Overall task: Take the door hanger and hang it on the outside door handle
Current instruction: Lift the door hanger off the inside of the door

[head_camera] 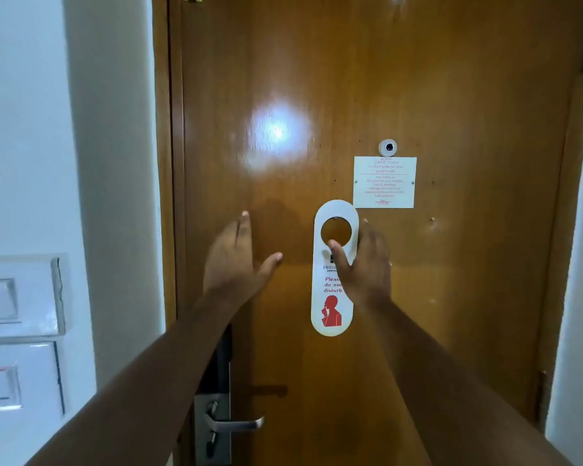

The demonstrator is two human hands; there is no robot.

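A white "Please do not disturb" door hanger (pixel 332 307) with red print and a round hole hangs from a small hook on the inside face of the closed wooden door (pixel 451 95). My right hand (pixel 362 267) grips its upper part, thumb in front just below the hole, fingers behind. My left hand (pixel 238 260) is raised to the left of the hanger, fingers apart, palm close to the door, holding nothing. The inside door handle (pixel 236 423), a silver lever on a metal lock plate, sits low at the left, partly behind my left forearm. The outside handle is hidden.
A white notice (pixel 384 182) is screwed to the door under a peephole (pixel 388 147). Wall switches (pixel 17 331) are mounted on the white wall at the left. The door frame and white walls close in on both sides.
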